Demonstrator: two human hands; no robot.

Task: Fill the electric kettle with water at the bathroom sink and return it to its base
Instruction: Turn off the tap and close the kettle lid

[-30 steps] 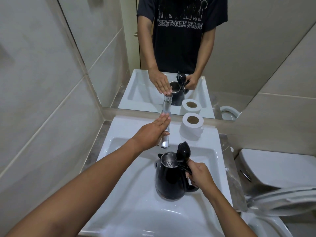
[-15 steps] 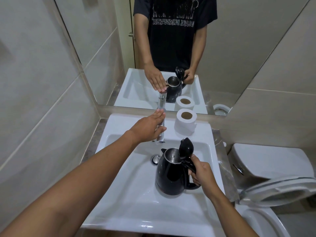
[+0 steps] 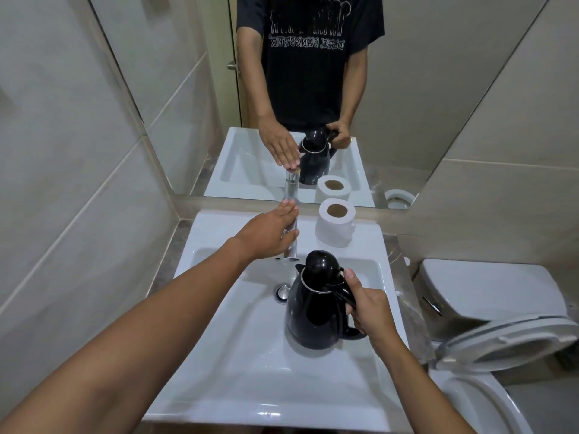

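Observation:
A black electric kettle (image 3: 310, 317) is in the right half of the white sink (image 3: 250, 411). My right hand (image 3: 369, 308) grips its handle. Its black lid is tipped down over the chrome rim. I cannot tell whether its bottom touches the basin. My left hand (image 3: 266, 233) reaches to the chrome tap (image 3: 290, 250) at the back of the sink. Its fingers lie over the tap's top and the thumb is against its front. I see no water stream. The kettle's base is out of view.
A toilet paper roll (image 3: 335, 223) stands on the sink's back ledge right of the tap. The drain plug (image 3: 282, 292) is left of the kettle. A toilet tank (image 3: 488, 286) and its raised seat (image 3: 507, 339) are close on the right. Mirror ahead, tiled wall left.
The kettle has moved away from under the tap toward the right of the basin, uncovering the drain. Its lid has dropped from upright to down. My left hand stays on the tap.

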